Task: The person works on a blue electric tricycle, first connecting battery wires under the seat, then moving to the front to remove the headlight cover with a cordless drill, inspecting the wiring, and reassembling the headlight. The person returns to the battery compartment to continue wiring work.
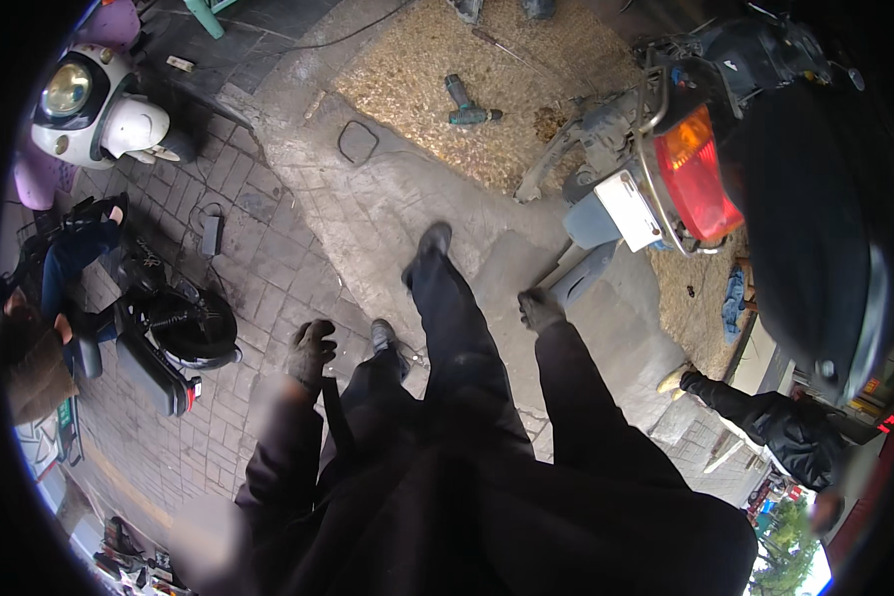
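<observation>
A person in dark clothing strides over a worn concrete path (368, 214), seen from above, both arms swinging clear of the body. The left hand (310, 350) hangs loosely curled and holds nothing; the right hand (539, 308) is likewise empty, fingers bent, just short of the grey rear mudguard (594, 260) of a dark scooter (815, 228), the nearest thing to it (its red tail light (700, 179) and white plate sit above the mudguard). One dark shoe (429, 246) is lifted ahead, the other (385, 338) planted near the left hand. To the left, on the brick paving (258, 268), a black scooter (169, 338) stands with a seated person beside it. Farther off, a green cordless drill (464, 103) lies on a straw-coloured mat (437, 70), and a white scooter (94, 104) with a round headlamp is parked at the far left.
</observation>
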Action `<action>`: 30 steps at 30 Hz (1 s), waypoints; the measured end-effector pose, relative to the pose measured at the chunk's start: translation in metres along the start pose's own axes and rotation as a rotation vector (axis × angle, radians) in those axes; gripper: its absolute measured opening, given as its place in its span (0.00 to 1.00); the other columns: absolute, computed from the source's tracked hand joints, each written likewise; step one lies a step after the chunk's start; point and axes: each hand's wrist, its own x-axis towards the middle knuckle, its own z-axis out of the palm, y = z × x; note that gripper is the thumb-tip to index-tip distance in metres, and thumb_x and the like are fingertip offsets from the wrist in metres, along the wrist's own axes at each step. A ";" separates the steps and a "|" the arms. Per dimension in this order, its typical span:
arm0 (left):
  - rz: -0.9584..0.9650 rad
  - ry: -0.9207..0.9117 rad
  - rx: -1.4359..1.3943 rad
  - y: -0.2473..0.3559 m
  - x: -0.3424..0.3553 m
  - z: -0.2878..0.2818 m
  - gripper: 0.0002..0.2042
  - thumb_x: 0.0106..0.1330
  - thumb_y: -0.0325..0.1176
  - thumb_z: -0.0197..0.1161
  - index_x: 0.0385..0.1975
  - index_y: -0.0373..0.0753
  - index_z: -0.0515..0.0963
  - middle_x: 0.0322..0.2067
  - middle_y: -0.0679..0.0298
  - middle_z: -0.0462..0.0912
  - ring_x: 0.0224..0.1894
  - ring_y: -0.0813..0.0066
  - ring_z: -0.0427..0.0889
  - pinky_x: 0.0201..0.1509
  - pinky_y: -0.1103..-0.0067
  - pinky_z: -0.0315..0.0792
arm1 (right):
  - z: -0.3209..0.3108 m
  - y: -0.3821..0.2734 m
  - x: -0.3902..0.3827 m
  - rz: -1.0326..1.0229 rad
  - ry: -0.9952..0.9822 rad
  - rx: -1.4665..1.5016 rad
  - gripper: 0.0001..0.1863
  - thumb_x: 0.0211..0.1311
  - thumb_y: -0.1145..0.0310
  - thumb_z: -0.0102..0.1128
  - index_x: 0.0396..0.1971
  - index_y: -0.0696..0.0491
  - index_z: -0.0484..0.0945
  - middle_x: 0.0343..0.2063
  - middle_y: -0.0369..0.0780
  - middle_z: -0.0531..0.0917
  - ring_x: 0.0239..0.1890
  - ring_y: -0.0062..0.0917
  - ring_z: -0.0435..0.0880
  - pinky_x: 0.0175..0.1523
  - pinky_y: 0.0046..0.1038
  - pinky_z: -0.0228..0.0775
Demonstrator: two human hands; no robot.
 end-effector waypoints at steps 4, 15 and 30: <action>-0.144 0.108 -0.015 -0.001 0.034 -0.008 0.14 0.68 0.43 0.53 0.43 0.41 0.77 0.40 0.66 0.82 0.31 0.76 0.78 0.35 0.80 0.71 | 0.033 -0.113 0.171 -0.251 0.101 -0.280 0.21 0.55 0.57 0.69 0.42 0.56 0.79 0.31 0.46 0.84 0.33 0.32 0.83 0.41 0.32 0.75; -0.692 0.388 0.042 0.048 0.152 0.088 0.13 0.67 0.40 0.55 0.42 0.39 0.79 0.39 0.65 0.81 0.33 0.74 0.80 0.32 0.80 0.74 | 0.120 -0.351 0.593 -0.334 0.049 -0.697 0.40 0.44 0.52 0.76 0.55 0.54 0.69 0.47 0.48 0.81 0.45 0.39 0.81 0.50 0.39 0.74; -0.114 -0.019 0.545 0.145 0.243 0.167 0.11 0.69 0.31 0.53 0.46 0.35 0.78 0.40 0.61 0.80 0.35 0.75 0.81 0.37 0.80 0.77 | 0.113 -0.342 0.497 -0.405 -0.312 0.432 0.29 0.43 0.79 0.75 0.47 0.54 0.73 0.41 0.38 0.81 0.47 0.30 0.81 0.52 0.32 0.78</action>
